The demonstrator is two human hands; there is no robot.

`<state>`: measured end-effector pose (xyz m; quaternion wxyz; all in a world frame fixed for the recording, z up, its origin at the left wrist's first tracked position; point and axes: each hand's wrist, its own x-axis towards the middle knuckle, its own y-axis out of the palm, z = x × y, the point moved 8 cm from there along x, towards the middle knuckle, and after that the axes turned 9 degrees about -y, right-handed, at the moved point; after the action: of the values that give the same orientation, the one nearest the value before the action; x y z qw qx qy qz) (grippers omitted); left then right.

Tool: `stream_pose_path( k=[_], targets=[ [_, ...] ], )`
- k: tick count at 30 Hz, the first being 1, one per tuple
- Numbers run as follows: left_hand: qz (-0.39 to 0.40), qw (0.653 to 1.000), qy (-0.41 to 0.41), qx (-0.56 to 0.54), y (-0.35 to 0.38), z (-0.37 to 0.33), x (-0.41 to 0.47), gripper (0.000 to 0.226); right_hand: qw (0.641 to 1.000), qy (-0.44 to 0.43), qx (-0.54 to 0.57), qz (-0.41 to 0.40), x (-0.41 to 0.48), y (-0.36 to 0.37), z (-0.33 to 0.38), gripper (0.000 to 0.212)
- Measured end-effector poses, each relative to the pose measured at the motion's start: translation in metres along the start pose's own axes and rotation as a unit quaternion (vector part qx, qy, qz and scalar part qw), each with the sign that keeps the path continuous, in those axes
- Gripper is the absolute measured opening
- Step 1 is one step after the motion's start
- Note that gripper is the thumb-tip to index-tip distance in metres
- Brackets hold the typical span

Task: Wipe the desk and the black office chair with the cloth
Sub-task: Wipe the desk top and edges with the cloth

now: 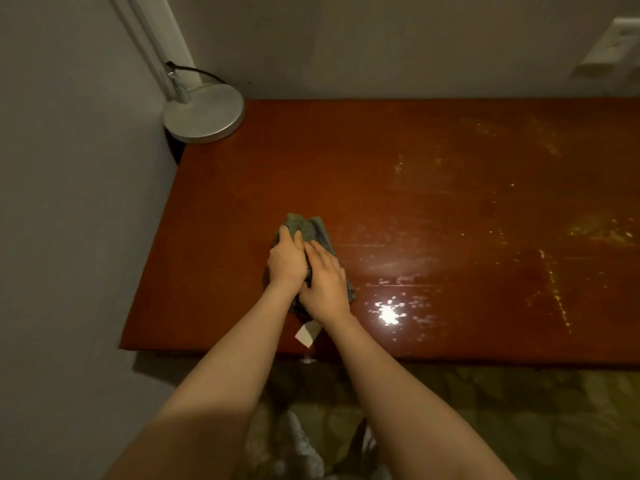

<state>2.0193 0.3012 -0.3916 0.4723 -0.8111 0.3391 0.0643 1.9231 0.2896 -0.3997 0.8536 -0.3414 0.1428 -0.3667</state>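
Near the desk's (433, 140) front-left edge, both hands press the bunched green cloth (308, 230), left hand (287, 263) curled gripping it, right hand (325, 285) flat on top; best to sweep firmly toward the streaked right side

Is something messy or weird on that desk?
Yes. The right half of the desk is covered in pale and yellowish streaks and specks, like dried spills or worn finish. The left part, near the cloth, looks clean.

I'm not seeing any readable text here; the white tag (307, 332) on the cloth (313, 232) is looking blank.
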Motion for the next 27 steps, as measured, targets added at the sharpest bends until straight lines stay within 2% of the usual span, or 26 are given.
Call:
stream_pose_path(
  k=[10, 19, 22, 27],
  targets=[
    [0.065, 0.995, 0.068, 0.039, 0.121, -0.134, -0.041, 0.043, 0.997, 0.064, -0.018, -0.039, -0.011, -0.126, -0.124, 0.070],
    [0.146, 0.971, 0.176, 0.069, 0.250, -0.255, -0.103, 0.034, 0.979, 0.148, -0.037, -0.138, -0.050, -0.250, -0.239, 0.069],
    [0.166, 0.963, 0.199, 0.078, 0.279, -0.283, -0.119, 0.034, 0.972, 0.174, -0.040, -0.155, -0.062, -0.278, -0.263, 0.068],
    [0.180, 0.963, 0.184, 0.084, 0.293, -0.296, -0.125, 0.037, 0.968, 0.181, -0.036, -0.168, -0.066, -0.295, -0.270, 0.069]
  ],
)
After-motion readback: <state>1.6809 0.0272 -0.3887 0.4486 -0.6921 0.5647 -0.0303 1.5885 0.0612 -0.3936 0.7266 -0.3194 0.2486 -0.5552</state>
